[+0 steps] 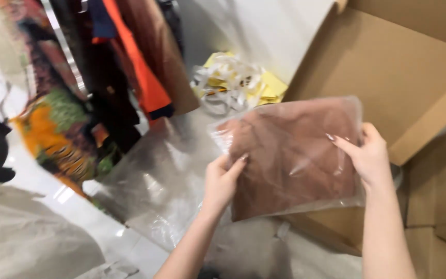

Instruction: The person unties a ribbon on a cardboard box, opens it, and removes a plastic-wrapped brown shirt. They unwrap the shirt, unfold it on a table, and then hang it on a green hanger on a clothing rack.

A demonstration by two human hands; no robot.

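1. While both forearms reach up from the bottom edge, the left hand [222,181] grips the left edge of a clear plastic bag [290,155], thumb on the front face and fingers behind it.
2. The right hand [368,155] clasps the bag's right edge, its fingers curled over the front.
3. Held flat between the two hands, the bag contains a folded brown garment [292,160] that fills most of it.
4. Just below and left of the bag lies a heap of crumpled clear plastic wrap [156,186] on the pale floor [42,206].
5. Behind the right hand stands an open cardboard box [403,67], its flaps raised.
6. Farther back, a pile of yellow and white material [238,80] lies against the white wall.
7. At the far left hang clothes [78,93], orange, black and patterned.
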